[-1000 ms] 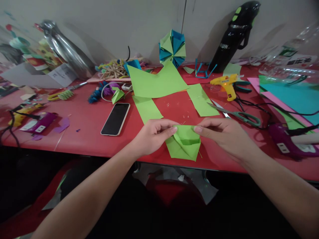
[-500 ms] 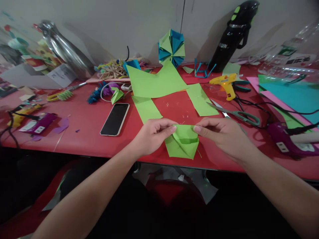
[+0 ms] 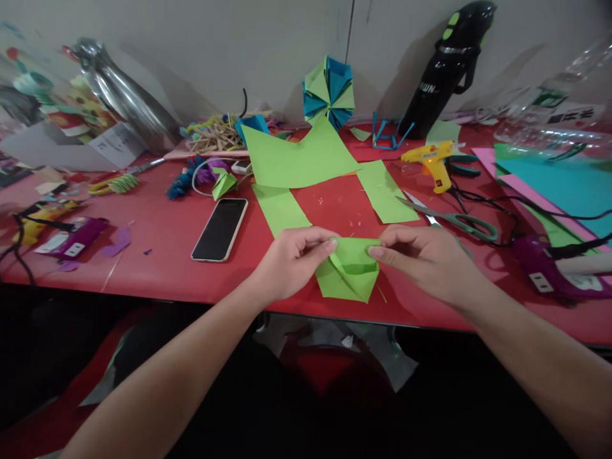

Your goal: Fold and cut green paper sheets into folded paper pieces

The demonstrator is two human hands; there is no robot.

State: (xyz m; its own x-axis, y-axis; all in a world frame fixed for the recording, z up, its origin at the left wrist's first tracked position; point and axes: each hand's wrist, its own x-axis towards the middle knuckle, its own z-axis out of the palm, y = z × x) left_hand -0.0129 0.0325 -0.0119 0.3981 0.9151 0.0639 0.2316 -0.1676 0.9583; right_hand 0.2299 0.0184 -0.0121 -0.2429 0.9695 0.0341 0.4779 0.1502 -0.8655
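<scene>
A partly folded sheet of light green paper (image 3: 348, 285) sits at the front edge of the red table (image 3: 157, 268), its upper layer curled over with a hollow under it. My left hand (image 3: 302, 260) pinches the paper's top left corner between thumb and fingers. At the top right corner my right hand (image 3: 418, 260) grips it the same way, thumb on the near face. Beyond the hands lie a green strip (image 3: 282, 209), another green strip (image 3: 387, 191) and a larger cut green sheet (image 3: 299, 156).
Left of the hands lies a phone (image 3: 220, 229). Scissors (image 3: 461, 223) and a yellow glue gun (image 3: 434, 164) with cords are at the right. A black bottle (image 3: 442, 76), a steel jug (image 3: 129, 95) and a blue-green paper wheel (image 3: 329, 94) stand along the wall.
The folded paper's lower edge has shifted slightly up, and its right side slightly left. My right thumb has moved a little down and left along the top edge. Both hands keep their hold.
</scene>
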